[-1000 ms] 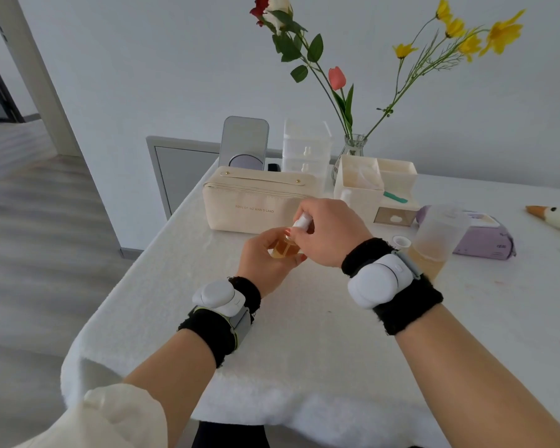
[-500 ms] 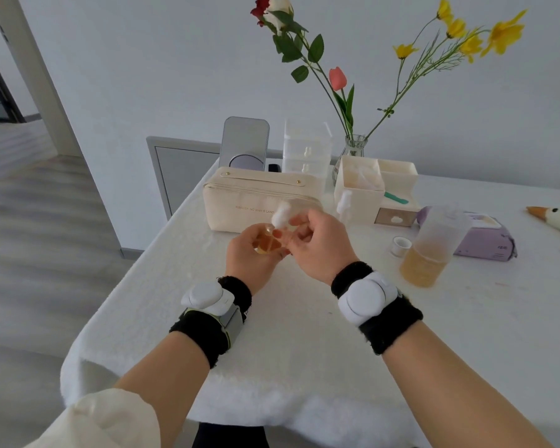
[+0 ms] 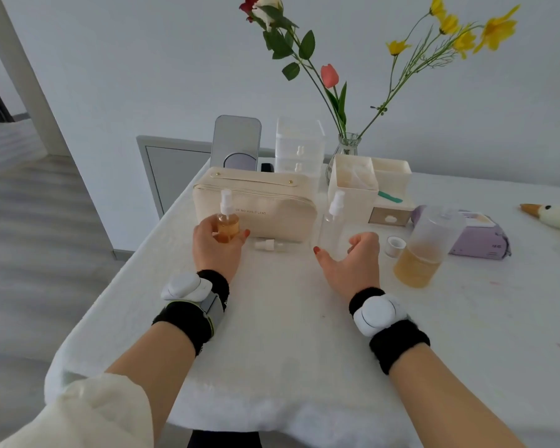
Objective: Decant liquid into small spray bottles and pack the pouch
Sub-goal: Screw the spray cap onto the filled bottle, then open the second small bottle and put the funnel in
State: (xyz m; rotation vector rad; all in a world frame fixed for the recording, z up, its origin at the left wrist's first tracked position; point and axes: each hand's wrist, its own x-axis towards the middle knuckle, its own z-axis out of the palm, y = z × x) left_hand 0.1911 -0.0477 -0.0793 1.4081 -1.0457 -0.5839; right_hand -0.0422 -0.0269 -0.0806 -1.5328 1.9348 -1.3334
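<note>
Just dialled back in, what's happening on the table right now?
The left hand holds the filled spray bottle, amber liquid inside and sprayer on, upright in front of the cream pouch. The right hand is open beside an empty spray bottle that stands upright, not gripping it. A third bottle lies on its side between the hands. The cup holds more amber liquid.

A home room: white-clothed table [image 3: 272,350] with flower vase [image 3: 349,144], mirror [image 3: 236,140], cosmetic pouch [image 3: 272,205], plush goose [image 3: 556,215]
</note>
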